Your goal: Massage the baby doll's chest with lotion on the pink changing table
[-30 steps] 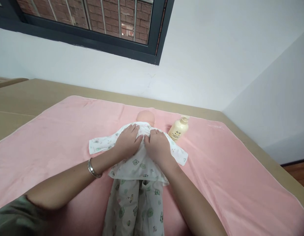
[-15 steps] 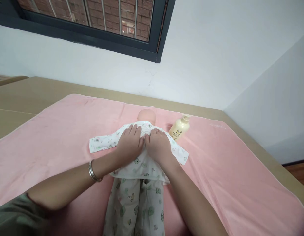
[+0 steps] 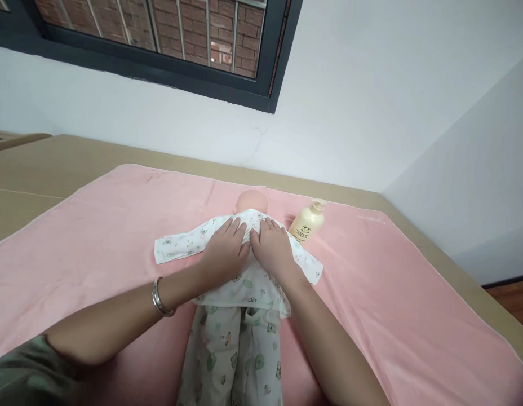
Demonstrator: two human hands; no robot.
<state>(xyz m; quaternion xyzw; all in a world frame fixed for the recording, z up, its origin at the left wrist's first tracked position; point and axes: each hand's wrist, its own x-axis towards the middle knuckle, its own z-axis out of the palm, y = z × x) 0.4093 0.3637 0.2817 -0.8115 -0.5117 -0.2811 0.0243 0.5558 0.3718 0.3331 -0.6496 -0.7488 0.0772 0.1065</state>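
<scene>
A pink blanket covered most of a tan surface, and a baby doll lay on it, head toward the far wall; every place below is given from that doll. Farthest to the doll's left, the tan surface ran out bare past the blanket's edge. Nearer in, one sleeve of the doll's printed white top lay spread flat on the blanket, pointing left. A bangle circled the wrist of the person's left arm, which came in from the lower left.

The left hand rested palm down on the left half of the doll's chest, its fingers stretched out nearly flat and close together, pressing the top without gripping any fold that could be seen. Just beside it, thumbs nearly touching over the middle of the chest, the right hand lay the same way on the right half, fingers extended and flat on the cloth; whether any fingertip pinched fabric near the collar could not be told. Below both hands the doll's printed trousers ran toward the camera.

To the doll's right, near its head and just past the other sleeve, a cream pump bottle lay tilted on the blanket, its pump pointing away. The bottle was opaque, so its contents could not be seen.
</scene>
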